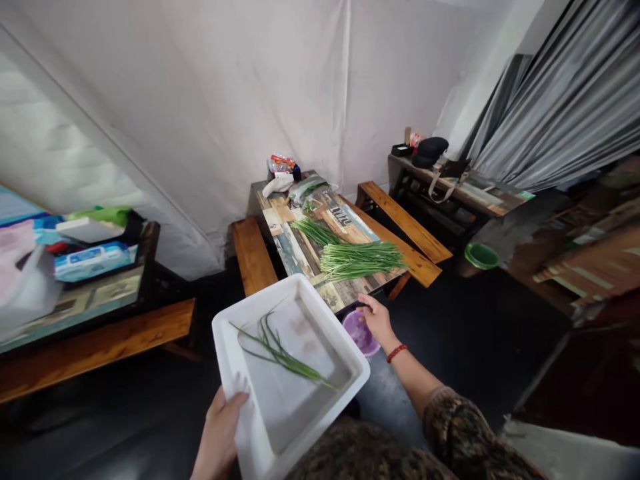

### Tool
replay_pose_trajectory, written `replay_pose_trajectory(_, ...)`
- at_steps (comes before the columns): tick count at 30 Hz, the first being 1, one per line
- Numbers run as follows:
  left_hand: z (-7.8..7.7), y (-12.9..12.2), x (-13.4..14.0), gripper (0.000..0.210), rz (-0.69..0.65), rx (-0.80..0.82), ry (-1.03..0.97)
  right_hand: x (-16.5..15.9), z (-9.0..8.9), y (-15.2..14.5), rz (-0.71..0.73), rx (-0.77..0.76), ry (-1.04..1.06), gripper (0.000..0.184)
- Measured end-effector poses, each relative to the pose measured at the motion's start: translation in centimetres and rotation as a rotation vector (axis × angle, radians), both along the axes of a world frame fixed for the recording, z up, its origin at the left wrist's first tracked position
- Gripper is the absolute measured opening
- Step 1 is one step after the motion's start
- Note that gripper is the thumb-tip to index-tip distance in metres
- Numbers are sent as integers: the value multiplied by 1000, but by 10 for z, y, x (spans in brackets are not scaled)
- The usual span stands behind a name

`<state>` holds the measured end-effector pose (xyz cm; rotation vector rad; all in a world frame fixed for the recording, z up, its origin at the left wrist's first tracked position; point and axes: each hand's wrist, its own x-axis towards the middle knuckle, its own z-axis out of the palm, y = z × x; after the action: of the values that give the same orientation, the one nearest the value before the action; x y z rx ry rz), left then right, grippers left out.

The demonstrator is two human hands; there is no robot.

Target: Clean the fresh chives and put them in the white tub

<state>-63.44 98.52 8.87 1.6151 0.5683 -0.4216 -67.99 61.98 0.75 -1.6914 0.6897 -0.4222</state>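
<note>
My left hand (223,423) grips the left rim of a white plastic tub (356,368), tilted in front of me. A few long green stalks (285,357), which look like garlic chives, lie inside it. My right hand (376,321) is off the tub, beyond its right edge, with thumb and fingers apart and nothing seen in them. Below that hand a purple basin (359,333) is partly hidden by it and the tub. Ahead, a large pile of green stalks (361,260) rests on the table (300,257), with a smaller bunch (316,231) behind it.
Wooden benches (254,257) flank the table, whose far end bears a plastic bag (307,189). At left, another table carries a pack of wipes (93,261); a bench (95,340) stands before it. To the right are a green-rimmed bin (481,255) and a table with a black cap (431,148).
</note>
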Motion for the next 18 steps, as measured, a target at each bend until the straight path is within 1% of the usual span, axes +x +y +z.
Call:
replay_pose_trajectory(2,-10,-21,16,43,7,-53,20,3,-3,-18,62,-132,21,42)
replay_pose_trajectory(5,-21,-51,37,48,-42,-110,-2,6,-5,-52,109,-363,83,39)
replay_pose_trajectory(8,-22,-72,54,50,-93,-139,-45,26,-6,-85,96,-457,131,41)
replay_pose_trajectory(10,-19,-79,61,51,-67,-114,-59,52,-8,-102,153,-529,130,42)
replay_pose_trajectory(12,-16,-86,64,53,-6,-69,-45,84,-10,-116,249,-624,118,44)
replay_pose_trajectory(14,-16,-97,63,56,57,-54,-7,118,-15,-131,354,-710,111,49)
replay_pose_trajectory(16,-19,-115,59,59,135,-53,44,153,-25,-149,472,-767,121,54)
replay_pose_trajectory(18,-26,-141,51,59,235,-34,84,185,-39,-171,597,-804,146,60)
